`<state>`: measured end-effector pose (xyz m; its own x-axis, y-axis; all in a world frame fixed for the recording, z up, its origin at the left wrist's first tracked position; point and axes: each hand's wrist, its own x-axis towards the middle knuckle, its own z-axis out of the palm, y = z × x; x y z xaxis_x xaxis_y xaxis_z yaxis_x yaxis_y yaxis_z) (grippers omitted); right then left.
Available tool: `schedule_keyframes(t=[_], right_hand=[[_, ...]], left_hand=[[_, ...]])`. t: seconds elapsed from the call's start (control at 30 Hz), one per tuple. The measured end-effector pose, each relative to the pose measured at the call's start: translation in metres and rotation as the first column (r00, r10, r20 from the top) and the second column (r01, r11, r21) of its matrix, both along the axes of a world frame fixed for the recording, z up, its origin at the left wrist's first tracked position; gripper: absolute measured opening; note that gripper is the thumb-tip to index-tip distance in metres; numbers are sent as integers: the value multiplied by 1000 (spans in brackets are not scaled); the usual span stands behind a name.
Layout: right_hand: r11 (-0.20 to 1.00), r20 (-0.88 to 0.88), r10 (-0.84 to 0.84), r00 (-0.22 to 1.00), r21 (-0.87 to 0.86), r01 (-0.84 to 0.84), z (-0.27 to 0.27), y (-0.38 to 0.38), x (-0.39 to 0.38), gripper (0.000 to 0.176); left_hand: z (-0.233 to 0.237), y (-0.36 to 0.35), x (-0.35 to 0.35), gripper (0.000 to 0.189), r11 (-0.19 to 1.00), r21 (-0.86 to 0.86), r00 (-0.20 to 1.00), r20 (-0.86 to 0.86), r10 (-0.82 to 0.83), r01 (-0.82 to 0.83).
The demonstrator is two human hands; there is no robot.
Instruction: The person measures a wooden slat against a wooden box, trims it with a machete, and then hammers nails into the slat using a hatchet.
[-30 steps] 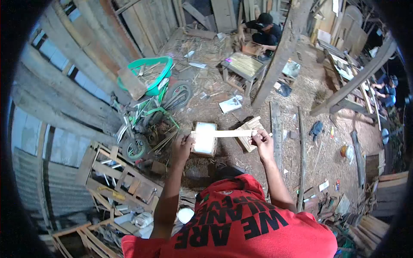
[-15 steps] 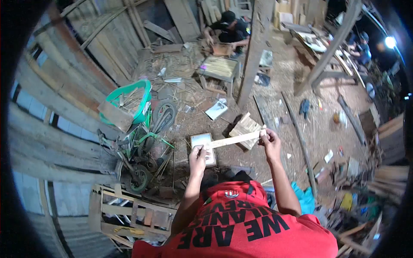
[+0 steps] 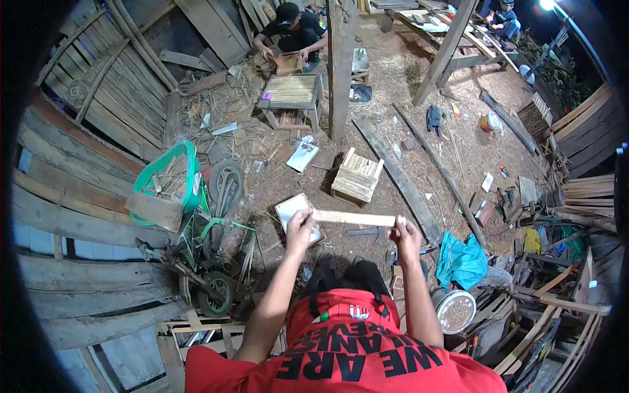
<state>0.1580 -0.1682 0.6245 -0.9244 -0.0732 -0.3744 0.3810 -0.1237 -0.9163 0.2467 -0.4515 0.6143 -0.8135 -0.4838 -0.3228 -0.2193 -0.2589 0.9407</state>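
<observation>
A thin, pale strip of wood (image 3: 354,218) stretches level between my two hands in front of me. My left hand (image 3: 300,229) pinches its left end, and my right hand (image 3: 405,237) grips the right end. Partly hidden behind my left hand, a white rectangular panel with a wooden edge (image 3: 288,204) lies on the ground. Just beyond the strip stands a small box-like stack of wooden slats (image 3: 357,177).
A slatted low table (image 3: 288,90) stands ahead, with a crouching person (image 3: 295,33) behind it. A wooden post (image 3: 339,72) rises nearby. To my left are a green tub (image 3: 190,170) and a small bicycle (image 3: 213,281); to my right, a teal cloth (image 3: 462,259) and a bucket (image 3: 454,310).
The strip has gone from slanted to nearly level, still held at both ends. My view has shifted, bringing the bucket at right into sight.
</observation>
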Motion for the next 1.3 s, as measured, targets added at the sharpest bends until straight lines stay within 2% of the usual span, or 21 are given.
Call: schedule_keyframes(t=[0.1,0.2,0.33,0.4,0.5,0.63,0.67,0.7,0.73,0.8,0.83,0.87,0.9,0.97,1.03,1.07,1.1,1.13,1.17,1.23,1.3], right_hand=[[998,63,-67,996,14,66,-22,10,7,30],[992,109,-83,991,99,72,-63,18,-5,23],[990,146,-15,989,141,-6,-138,30,-29,30],[993,131,37,991,103,-51,-183,32,-44,27],[965,11,117,993,236,-116,-252,39,-60,27],[979,-4,45,999,197,-43,-357,48,-82,25],[973,-46,18,999,229,-7,-383,50,-87,27],[928,-217,11,976,366,71,-412,47,-96,28],[949,-150,-47,988,301,91,-440,47,-101,28],[969,-37,-105,994,222,110,-485,42,-119,27],[961,-96,-99,990,250,120,-511,35,-130,27],[952,-152,-90,984,279,130,-536,29,-139,27],[939,-203,-82,976,312,143,-558,24,-147,27],[961,-316,-102,943,212,175,-579,8,-162,27],[945,-374,-137,917,228,234,-582,-2,-182,26],[952,-457,-172,873,152,267,-585,-5,-195,29],[947,-446,-190,874,152,284,-567,-9,-202,30],[943,-439,-208,874,146,298,-550,-13,-207,31],[955,-435,-246,866,43,293,-560,-12,-218,33],[933,-482,-250,840,111,342,-569,-5,-227,36],[970,-422,-103,901,157,184,-581,10,-232,36]], left_hand=[[-34,25,3,18,997,73,997,73,-18,13],[-78,41,-7,21,999,-23,992,125,-32,35],[-137,54,-32,24,999,-30,977,213,27,-21],[-200,59,-38,27,996,-89,985,168,41,-26],[-273,78,-52,25,981,-195,982,181,56,-20],[-390,93,-73,24,981,-196,983,179,40,-4],[-422,95,-79,25,972,-234,991,135,22,10],[-457,95,-84,25,960,-277,996,92,3,22],[-490,87,-91,29,869,-485,995,68,-73,97],[-542,88,-108,32,891,-452,999,26,-42,49],[-552,87,-121,33,899,-436,1000,3,-28,26],[-537,88,-132,36,857,-513,999,45,-25,44],[-537,87,-142,38,791,-611,999,-27,-17,-3],[-544,90,-161,43,644,-758,987,-157,-34,-98],[-525,91,-198,49,832,-555,972,190,140,-11],[-536,88,-210,50,757,-642,993,-60,103,-117],[-547,84,-219,52,682,-685,949,-313,43,-257],[-558,78,-227,52,692,-687,960,-279,28,-220],[-565,72,-238,52,697,-691,967,-254,14,-191],[-548,76,-240,52,755,-631,975,-217,49,-178],[-549,72,-242,48,750,-630,958,-285,19,-202]])
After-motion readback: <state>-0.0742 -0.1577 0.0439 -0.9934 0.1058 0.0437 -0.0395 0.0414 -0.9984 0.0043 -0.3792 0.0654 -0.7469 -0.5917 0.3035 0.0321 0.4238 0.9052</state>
